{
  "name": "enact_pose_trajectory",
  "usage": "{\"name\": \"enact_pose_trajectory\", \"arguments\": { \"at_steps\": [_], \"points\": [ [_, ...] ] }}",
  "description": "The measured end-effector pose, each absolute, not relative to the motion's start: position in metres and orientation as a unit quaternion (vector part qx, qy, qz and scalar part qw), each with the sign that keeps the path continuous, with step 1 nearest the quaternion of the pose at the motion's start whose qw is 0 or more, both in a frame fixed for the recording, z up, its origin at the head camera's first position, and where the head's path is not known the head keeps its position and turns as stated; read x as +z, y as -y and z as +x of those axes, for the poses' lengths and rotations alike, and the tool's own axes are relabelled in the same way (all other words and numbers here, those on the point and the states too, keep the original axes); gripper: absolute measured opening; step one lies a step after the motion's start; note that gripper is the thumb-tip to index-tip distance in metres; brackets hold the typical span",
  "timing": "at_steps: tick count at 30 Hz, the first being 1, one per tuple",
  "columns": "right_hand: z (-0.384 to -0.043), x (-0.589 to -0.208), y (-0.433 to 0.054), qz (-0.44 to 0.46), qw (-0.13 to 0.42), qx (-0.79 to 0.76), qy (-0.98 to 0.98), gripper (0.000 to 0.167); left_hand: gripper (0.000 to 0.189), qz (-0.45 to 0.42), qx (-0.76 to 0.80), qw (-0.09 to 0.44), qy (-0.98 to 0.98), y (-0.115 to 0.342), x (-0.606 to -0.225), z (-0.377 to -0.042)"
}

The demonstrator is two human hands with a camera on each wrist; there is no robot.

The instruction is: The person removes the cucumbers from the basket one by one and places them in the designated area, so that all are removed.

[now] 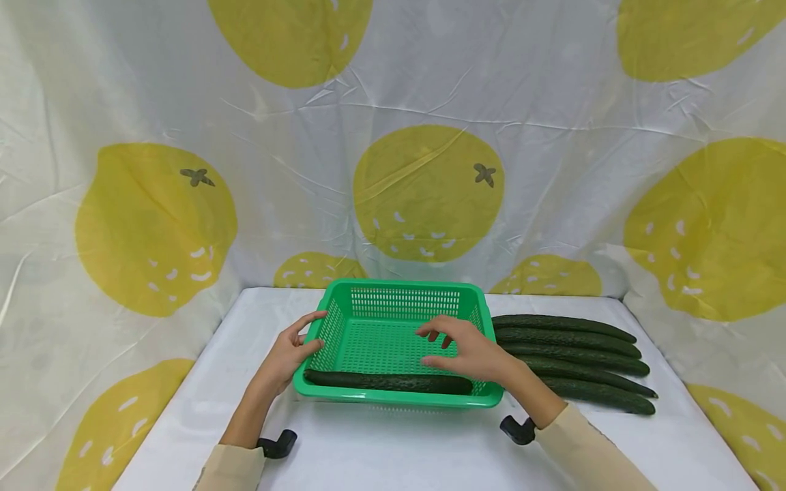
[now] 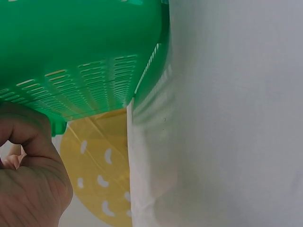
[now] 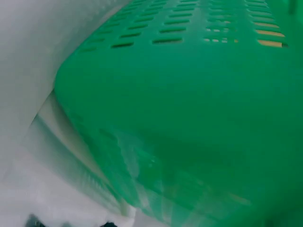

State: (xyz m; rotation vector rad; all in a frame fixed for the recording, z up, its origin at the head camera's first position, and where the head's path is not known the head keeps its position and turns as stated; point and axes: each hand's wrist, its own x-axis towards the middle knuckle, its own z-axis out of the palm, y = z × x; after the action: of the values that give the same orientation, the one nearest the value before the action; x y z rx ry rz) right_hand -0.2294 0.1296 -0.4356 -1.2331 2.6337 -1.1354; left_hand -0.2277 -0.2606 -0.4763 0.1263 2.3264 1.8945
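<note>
A green plastic basket [image 1: 393, 285] with slotted walls stands on the white table. Along its near side, inside, lies one long dark green cucumber [image 1: 388, 382]. My left hand [image 1: 286, 352] holds the basket's left rim, with the thumb and a finger on the edge; the left wrist view shows this hand [image 2: 33, 161] with curled fingers against the outer wall. Over the basket's right part hovers my right hand [image 1: 469, 349], its fingers loosely bent and nothing between them. In the right wrist view the basket's outer wall [image 3: 189, 104] fills most of the picture and that hand is hidden.
Several more cucumbers [image 1: 571, 339] lie side by side on the table, right of the basket, partly behind its rim and my right arm. A white cloth with yellow lemons [image 1: 430, 191] hangs behind and at both sides. White tabletop [image 1: 393, 450] extends in front.
</note>
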Motion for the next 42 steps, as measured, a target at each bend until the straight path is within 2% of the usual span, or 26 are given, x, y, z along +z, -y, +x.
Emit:
{"name": "enact_pose_trajectory", "arguments": {
  "at_steps": [15,24,42],
  "points": [
    [-0.233,-0.447,-0.091,-0.404,0.121,-0.318,-0.849,0.059,0.061,0.029,0.638,0.063,-0.767,0.262,-0.480,-0.226],
    [-0.233,-0.455,-0.084,-0.412,0.144,-0.268,-0.859,0.060,0.060,0.040,0.642,0.062,-0.763,0.263,-0.480,-0.228],
    [-0.234,-0.464,-0.075,-0.403,0.219,-0.189,-0.868,0.045,0.060,0.041,0.646,0.065,-0.760,0.261,-0.479,-0.229]
  ]
}}
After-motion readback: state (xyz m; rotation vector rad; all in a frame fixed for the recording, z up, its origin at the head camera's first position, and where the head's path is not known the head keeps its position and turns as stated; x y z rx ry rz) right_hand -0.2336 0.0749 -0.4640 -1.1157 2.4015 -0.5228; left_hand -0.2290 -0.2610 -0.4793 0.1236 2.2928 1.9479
